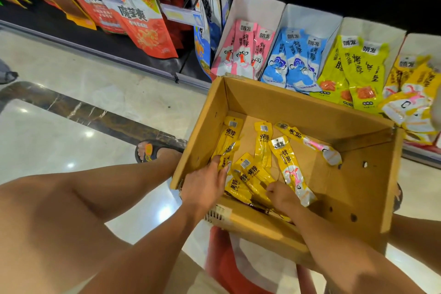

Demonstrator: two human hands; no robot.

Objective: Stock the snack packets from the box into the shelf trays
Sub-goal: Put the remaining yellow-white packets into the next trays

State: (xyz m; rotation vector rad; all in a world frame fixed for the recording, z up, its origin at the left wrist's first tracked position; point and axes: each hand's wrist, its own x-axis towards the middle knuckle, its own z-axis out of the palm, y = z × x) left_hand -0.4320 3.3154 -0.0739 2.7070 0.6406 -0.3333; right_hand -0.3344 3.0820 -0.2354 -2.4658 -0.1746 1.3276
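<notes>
Reaching into box (310, 105) with both hands; yellow packets (263, 143) loose on its bottom.
Pressing with left hand (205, 184), fingers straight, on one packet by the left wall; gripping with right hand (282, 196), fingers curled, a bunch of packets at the near wall. Further packets lying apart toward the middle, one pale-ended near the far right corner. Just behind box, four white trays (307, 19) side by side on the shelf, holding pink, blue, green-yellow and yellow packs (296, 59), standing tilted. Left of trays, orange bags (145, 28) hanging. Glossy floor (71, 126) below.
</notes>
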